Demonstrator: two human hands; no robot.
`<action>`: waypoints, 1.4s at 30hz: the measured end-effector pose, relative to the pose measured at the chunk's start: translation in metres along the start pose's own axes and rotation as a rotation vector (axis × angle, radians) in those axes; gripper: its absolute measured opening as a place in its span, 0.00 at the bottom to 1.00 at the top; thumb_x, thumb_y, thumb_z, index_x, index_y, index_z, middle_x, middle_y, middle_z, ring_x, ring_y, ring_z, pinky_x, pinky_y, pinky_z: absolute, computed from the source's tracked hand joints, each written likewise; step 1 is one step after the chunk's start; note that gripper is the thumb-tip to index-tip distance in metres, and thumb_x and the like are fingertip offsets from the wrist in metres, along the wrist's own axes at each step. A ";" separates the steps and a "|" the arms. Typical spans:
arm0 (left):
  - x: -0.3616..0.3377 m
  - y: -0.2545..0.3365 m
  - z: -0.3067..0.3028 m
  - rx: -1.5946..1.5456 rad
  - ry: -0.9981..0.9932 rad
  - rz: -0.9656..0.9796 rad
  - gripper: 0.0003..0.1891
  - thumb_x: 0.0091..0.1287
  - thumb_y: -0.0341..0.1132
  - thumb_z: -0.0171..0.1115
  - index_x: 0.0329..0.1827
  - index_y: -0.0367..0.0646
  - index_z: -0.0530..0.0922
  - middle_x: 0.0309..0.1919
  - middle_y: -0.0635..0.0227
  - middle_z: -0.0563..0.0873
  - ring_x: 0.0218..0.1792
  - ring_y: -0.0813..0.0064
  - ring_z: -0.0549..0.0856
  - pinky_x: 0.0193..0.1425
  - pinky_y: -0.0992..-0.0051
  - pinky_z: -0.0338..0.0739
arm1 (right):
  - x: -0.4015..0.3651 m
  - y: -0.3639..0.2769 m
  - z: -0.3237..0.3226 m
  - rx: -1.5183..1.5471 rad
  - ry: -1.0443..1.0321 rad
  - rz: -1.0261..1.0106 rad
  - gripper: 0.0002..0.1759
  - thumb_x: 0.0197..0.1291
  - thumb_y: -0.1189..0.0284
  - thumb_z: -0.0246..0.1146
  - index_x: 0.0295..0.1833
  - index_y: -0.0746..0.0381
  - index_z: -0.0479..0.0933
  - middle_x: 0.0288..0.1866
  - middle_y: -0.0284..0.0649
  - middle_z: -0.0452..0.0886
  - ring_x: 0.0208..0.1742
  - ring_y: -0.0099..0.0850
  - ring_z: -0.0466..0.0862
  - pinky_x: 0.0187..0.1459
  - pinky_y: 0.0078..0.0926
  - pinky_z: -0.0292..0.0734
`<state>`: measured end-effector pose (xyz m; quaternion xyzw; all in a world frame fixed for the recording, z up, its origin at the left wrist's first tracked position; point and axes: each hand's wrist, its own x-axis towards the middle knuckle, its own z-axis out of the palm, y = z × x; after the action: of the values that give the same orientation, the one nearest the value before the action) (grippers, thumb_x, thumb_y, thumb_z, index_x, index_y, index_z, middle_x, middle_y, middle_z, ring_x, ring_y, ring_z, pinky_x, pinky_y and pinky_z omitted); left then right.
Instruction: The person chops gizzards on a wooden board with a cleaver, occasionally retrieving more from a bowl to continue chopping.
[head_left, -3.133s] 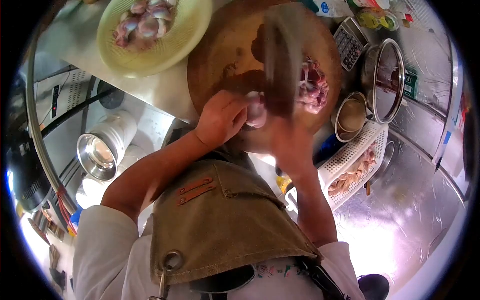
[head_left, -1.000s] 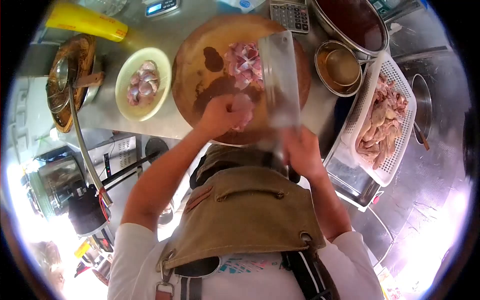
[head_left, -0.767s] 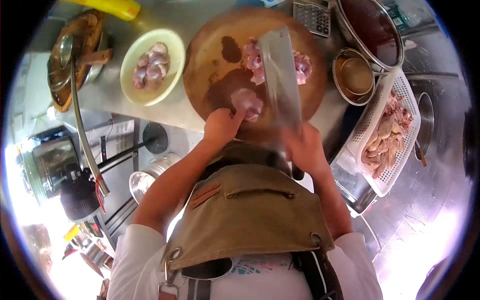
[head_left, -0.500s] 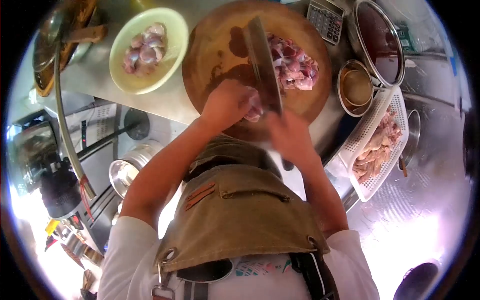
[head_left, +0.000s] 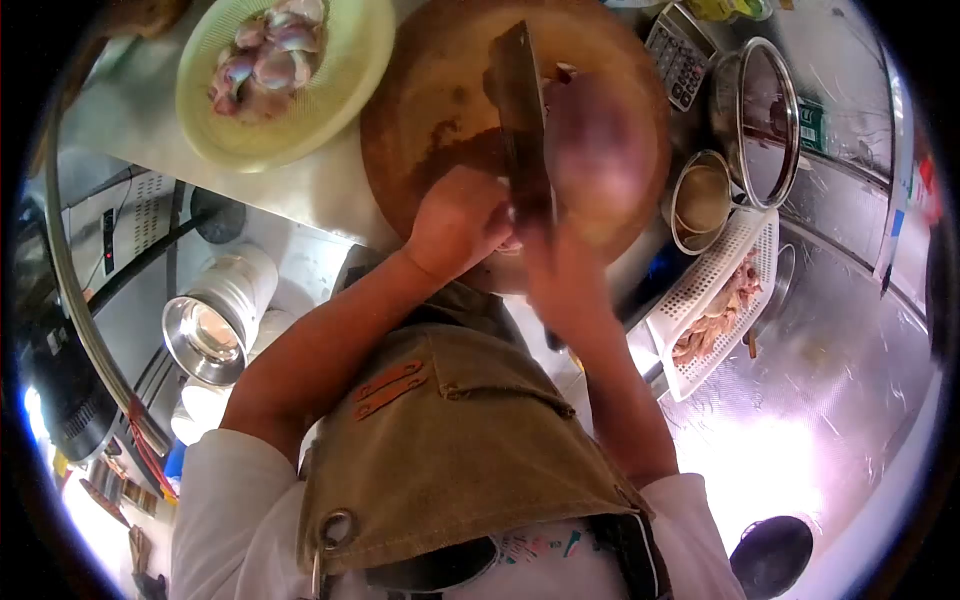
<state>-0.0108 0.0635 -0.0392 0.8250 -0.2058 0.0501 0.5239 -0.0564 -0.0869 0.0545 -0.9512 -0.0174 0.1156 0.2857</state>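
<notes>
My right hand [head_left: 566, 280] is closed round the handle of a broad cleaver [head_left: 522, 105], whose blade stands on the round wooden chopping board [head_left: 415, 85]. Close against the blade's left side, my left hand [head_left: 462, 222] has its fingers bent over a piece of purplish meat that looks like a gizzard [head_left: 510, 243]. Only a small part of that piece shows between fingers and blade. To the right of the cleaver, a heap of cut purplish-red meat [head_left: 600, 145] is smeared by motion. More whole gizzards [head_left: 280, 60] lie in a pale green colander [head_left: 350, 110] left of the board.
A calculator [head_left: 680, 60] lies beyond the board's right edge. Beside it stand a large steel bowl [head_left: 790, 160] and a smaller steel bowl [head_left: 700, 205]. A white perforated basket [head_left: 670, 300] holds pale raw meat. Metal pots [head_left: 207, 335] are low on the left.
The view has shifted, bringing the colander higher and further left. The cleaver is now close against my left fingers, covering most of the held piece. The meat heap has become blurred.
</notes>
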 end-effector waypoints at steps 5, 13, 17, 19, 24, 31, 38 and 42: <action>0.000 0.000 -0.001 -0.019 -0.029 0.012 0.11 0.45 0.26 0.69 0.33 0.41 0.80 0.30 0.61 0.82 0.34 0.56 0.80 0.38 0.62 0.77 | 0.005 -0.009 -0.011 -0.006 -0.046 0.030 0.12 0.69 0.70 0.54 0.37 0.70 0.70 0.29 0.65 0.77 0.33 0.64 0.78 0.34 0.56 0.72; -0.002 -0.005 0.006 -0.062 0.036 0.056 0.11 0.46 0.28 0.69 0.34 0.42 0.78 0.31 0.61 0.80 0.35 0.57 0.79 0.39 0.63 0.76 | 0.015 -0.005 -0.002 -0.003 -0.135 0.128 0.14 0.69 0.68 0.54 0.40 0.71 0.70 0.32 0.67 0.78 0.37 0.65 0.80 0.39 0.57 0.73; -0.015 -0.009 0.007 0.045 -0.138 0.167 0.10 0.49 0.30 0.68 0.35 0.42 0.78 0.36 0.61 0.81 0.38 0.60 0.80 0.41 0.64 0.77 | 0.020 0.007 0.020 -0.060 -0.129 0.218 0.17 0.69 0.64 0.54 0.43 0.71 0.72 0.33 0.67 0.79 0.39 0.64 0.80 0.41 0.59 0.72; -0.031 -0.016 0.010 0.067 -0.230 0.265 0.10 0.50 0.30 0.68 0.35 0.42 0.78 0.36 0.62 0.81 0.38 0.61 0.80 0.41 0.64 0.77 | 0.021 0.013 0.029 -0.055 -0.067 0.165 0.18 0.69 0.62 0.54 0.44 0.70 0.73 0.34 0.66 0.80 0.40 0.64 0.80 0.41 0.59 0.73; -0.034 -0.003 -0.012 0.054 -0.231 0.253 0.09 0.52 0.30 0.68 0.36 0.42 0.79 0.35 0.63 0.81 0.36 0.61 0.80 0.40 0.64 0.76 | 0.020 0.036 0.012 -0.026 0.027 0.069 0.18 0.70 0.61 0.55 0.43 0.68 0.75 0.33 0.60 0.82 0.36 0.60 0.81 0.38 0.54 0.74; -0.018 0.007 -0.014 0.038 0.035 0.069 0.12 0.52 0.25 0.69 0.40 0.43 0.81 0.37 0.58 0.83 0.39 0.55 0.82 0.42 0.61 0.79 | 0.008 0.004 -0.026 -0.091 -0.112 -0.108 0.14 0.70 0.66 0.56 0.39 0.68 0.73 0.28 0.59 0.79 0.29 0.58 0.80 0.30 0.49 0.73; -0.017 -0.005 -0.001 -0.015 0.073 0.134 0.09 0.50 0.27 0.67 0.35 0.42 0.80 0.36 0.61 0.82 0.35 0.58 0.79 0.39 0.64 0.77 | 0.006 -0.015 -0.011 0.006 -0.124 -0.035 0.13 0.70 0.67 0.55 0.39 0.69 0.71 0.29 0.64 0.78 0.34 0.63 0.80 0.34 0.55 0.73; -0.016 -0.003 -0.001 0.014 0.033 0.076 0.08 0.49 0.28 0.67 0.31 0.42 0.78 0.35 0.61 0.81 0.37 0.58 0.79 0.40 0.65 0.77 | 0.001 -0.016 -0.010 0.008 -0.106 -0.059 0.13 0.70 0.68 0.54 0.41 0.70 0.71 0.30 0.65 0.79 0.35 0.64 0.80 0.35 0.56 0.73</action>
<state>-0.0239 0.0699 -0.0464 0.8194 -0.2277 0.0850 0.5191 -0.0524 -0.0787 0.0712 -0.9416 -0.0600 0.1573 0.2917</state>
